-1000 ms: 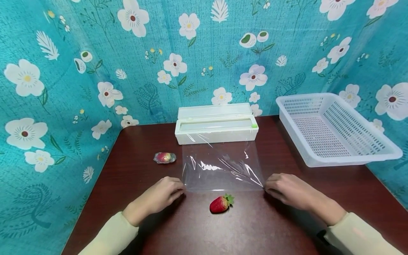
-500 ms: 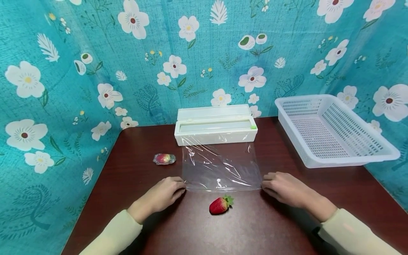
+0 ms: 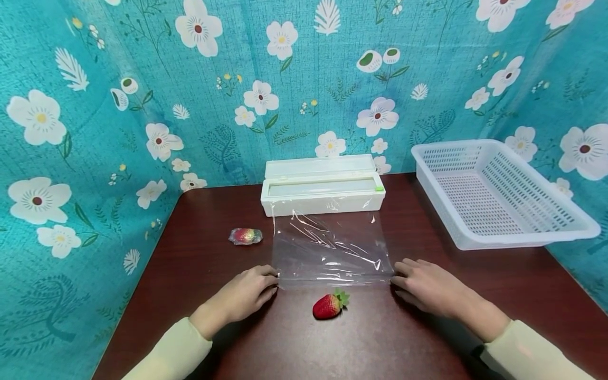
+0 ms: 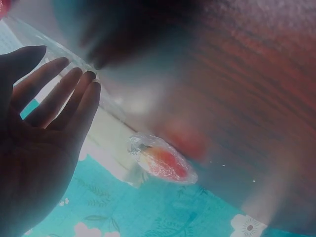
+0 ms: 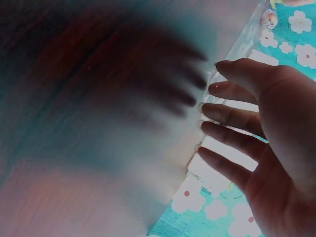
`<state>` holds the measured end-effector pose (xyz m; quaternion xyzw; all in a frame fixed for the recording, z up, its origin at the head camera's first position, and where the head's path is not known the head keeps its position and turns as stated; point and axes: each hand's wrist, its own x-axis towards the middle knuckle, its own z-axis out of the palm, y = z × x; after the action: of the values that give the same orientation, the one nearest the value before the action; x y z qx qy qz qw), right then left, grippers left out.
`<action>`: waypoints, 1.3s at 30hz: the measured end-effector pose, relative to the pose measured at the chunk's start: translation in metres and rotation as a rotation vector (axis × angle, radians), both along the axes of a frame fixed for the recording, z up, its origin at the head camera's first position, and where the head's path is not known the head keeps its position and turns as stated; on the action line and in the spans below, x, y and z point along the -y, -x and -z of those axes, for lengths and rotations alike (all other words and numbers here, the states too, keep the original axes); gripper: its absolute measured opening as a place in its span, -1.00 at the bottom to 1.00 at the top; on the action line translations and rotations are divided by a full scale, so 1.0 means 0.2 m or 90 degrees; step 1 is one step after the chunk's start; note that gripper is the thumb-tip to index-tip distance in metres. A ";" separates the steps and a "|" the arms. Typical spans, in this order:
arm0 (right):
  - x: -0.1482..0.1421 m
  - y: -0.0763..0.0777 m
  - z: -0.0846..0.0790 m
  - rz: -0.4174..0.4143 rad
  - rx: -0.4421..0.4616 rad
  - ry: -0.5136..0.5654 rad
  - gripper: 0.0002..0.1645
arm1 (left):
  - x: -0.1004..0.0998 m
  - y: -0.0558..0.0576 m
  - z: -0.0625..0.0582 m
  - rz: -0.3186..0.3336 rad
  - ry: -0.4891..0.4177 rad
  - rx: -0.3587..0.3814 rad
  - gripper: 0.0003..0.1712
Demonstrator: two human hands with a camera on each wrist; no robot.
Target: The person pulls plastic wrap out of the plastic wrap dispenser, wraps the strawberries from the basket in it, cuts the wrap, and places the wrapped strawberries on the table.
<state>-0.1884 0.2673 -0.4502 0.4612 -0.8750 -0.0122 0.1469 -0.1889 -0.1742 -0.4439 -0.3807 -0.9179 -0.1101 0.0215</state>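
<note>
A sheet of clear cling film (image 3: 309,256) stretches over the dark table from a white cling film dispenser (image 3: 323,206) with its lid up. At the sheet's near left corner, my left hand (image 3: 239,298) touches the film with its fingertips. My right hand (image 3: 429,287) does likewise at the near right corner. Both wrist views show the left hand (image 4: 44,118) and the right hand (image 5: 266,123) with extended fingers, thumbs apart. Just in front of the film's near edge lies a red strawberry (image 3: 326,306) with green leaves.
To the left of the film sits a strawberry wrapped in film (image 3: 245,236). A white plastic basket (image 3: 527,240) stands at the right rear of the table (image 3: 361,348). Behind everything hangs a teal floral cloth (image 3: 294,116).
Fingers of both hands have loosened and spread at the film's corners. The film's creases and glints have shifted as it settles flatter. The strawberries, dispenser and basket have stayed put.
</note>
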 end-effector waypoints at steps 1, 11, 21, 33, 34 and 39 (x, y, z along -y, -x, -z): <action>0.00 -0.01 0.00 0.009 0.002 -0.009 -0.75 | 0.00 0.00 0.00 0.000 -0.002 0.000 -0.86; -0.06 -0.11 0.01 0.053 0.028 -0.027 -0.49 | 0.02 -0.05 -0.01 0.000 -0.004 0.002 -0.88; 0.09 -0.12 -0.08 0.045 0.033 0.014 -0.47 | -0.07 -0.07 -0.07 -0.005 0.041 -0.003 -0.78; 0.54 -0.06 -0.05 -0.063 0.074 -0.023 -0.35 | -0.34 -0.06 -0.10 0.086 0.088 0.015 -0.61; 0.56 -0.06 -0.05 -0.063 0.071 -0.028 -0.36 | -0.37 -0.06 -0.09 0.090 0.092 0.017 -0.61; 0.59 -0.06 -0.02 -0.053 0.062 -0.024 -0.50 | -0.43 -0.06 -0.07 0.078 0.095 0.017 -0.59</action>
<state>-0.1768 0.1489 -0.4462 0.4997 -0.8609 -0.0003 0.0956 -0.1768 -0.0889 -0.4297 -0.4355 -0.8986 -0.0476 -0.0258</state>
